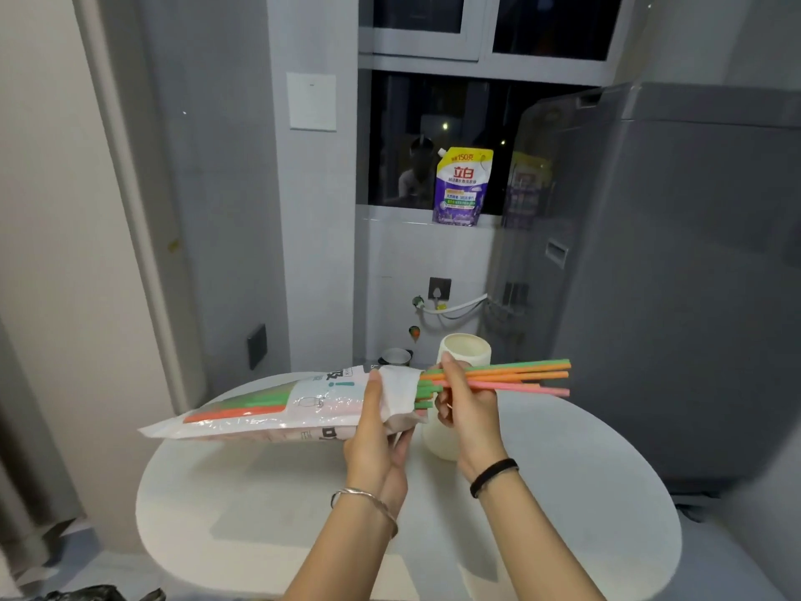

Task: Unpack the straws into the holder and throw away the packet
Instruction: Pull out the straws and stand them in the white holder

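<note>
My left hand [381,427] grips the open end of a long plastic straw packet [268,409], held level above the round white table [260,505]. More green and orange straws lie inside the packet. My right hand [463,409] pinches a bunch of green, orange and pink straws [520,377] that stick out of the packet's mouth to the right. A cream cylindrical holder [466,347] stands upright on the table right behind my right hand, partly hidden by it.
A grey washing machine [676,275] stands close on the right of the table. A purple detergent pouch [461,186] sits on the window sill behind. A small metal cup [396,357] stands behind the packet. A wall rises on the left.
</note>
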Tool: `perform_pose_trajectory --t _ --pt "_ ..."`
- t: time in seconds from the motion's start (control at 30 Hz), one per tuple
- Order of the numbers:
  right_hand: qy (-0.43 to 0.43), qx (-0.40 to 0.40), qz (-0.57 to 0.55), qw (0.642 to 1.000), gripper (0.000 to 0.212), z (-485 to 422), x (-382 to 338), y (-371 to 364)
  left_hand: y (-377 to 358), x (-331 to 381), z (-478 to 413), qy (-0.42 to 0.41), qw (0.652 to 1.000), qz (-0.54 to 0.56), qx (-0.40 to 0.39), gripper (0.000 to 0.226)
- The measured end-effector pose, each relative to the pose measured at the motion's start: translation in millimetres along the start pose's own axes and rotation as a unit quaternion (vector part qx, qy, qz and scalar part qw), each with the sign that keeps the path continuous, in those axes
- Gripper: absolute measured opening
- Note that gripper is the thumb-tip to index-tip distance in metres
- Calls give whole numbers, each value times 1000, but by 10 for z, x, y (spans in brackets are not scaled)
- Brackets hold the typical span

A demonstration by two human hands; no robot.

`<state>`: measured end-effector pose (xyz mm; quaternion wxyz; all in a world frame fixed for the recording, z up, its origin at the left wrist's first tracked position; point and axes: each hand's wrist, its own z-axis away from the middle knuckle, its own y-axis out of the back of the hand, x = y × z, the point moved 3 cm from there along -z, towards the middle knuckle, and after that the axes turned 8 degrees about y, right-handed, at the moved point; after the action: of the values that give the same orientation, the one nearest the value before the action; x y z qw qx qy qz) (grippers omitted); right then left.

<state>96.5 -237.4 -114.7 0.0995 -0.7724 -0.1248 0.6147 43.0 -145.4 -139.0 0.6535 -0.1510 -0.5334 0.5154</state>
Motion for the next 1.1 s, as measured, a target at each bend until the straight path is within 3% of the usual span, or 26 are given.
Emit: perform_pose_trajectory --t 0.23,0.43,0.67,0.8,0.97,1.1 --pt "143 110 9 984 37 -520 -683 416 -407 190 -76 37 997 69 -18 57" --pt "232 125 18 965 40 -786 -1137 732 -581 169 -196 32 998 59 -20 58" --pt "297 152 117 935 35 -921 -1370 920 -602 85 -298 19 999 49 -5 58" --pt "315 139 184 921 34 -973 -1303 831 -571 68 -326 14 999 33 -2 57" --pt "313 63 276 907 39 -1033 -985 581 -452 112 -358 3 1000 29 -1 60" --pt "259 14 363 895 42 -1107 -704 441 -320 145 -404 -1 1000 8 -4 58"
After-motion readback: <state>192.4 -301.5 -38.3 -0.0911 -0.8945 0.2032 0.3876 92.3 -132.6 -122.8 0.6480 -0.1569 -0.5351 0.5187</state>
